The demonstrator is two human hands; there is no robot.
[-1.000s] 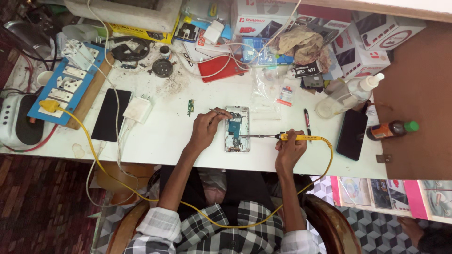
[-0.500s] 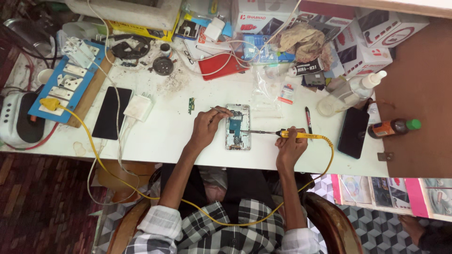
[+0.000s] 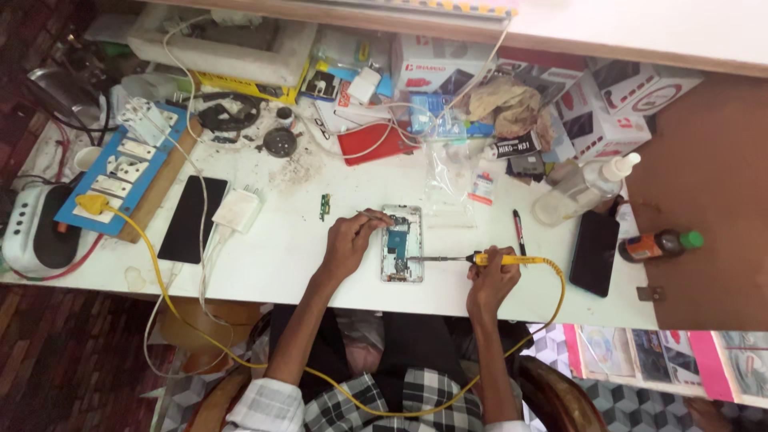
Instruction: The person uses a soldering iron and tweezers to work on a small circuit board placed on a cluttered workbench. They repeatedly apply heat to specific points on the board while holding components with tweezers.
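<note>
Here, from the head camera, my left hand (image 3: 350, 240) rests on the white table (image 3: 280, 264), its fingers curled onto the top left edge of the opened phone (image 3: 402, 242), which lies flat just to that hand's right. My right hand (image 3: 491, 276) is closed around the yellow-handled soldering iron (image 3: 488, 258), gripping it near the front of the handle; its metal tip reaches leftward from the hand to the phone's lower half, though I cannot tell if it quite touches the board. The iron's yellow cable (image 3: 552, 304) loops off to the right of that hand and back under the table edge. Just beyond my right hand lies a dark pen (image 3: 518, 232), and further right a black phone (image 3: 594, 253) lying flat.
</note>
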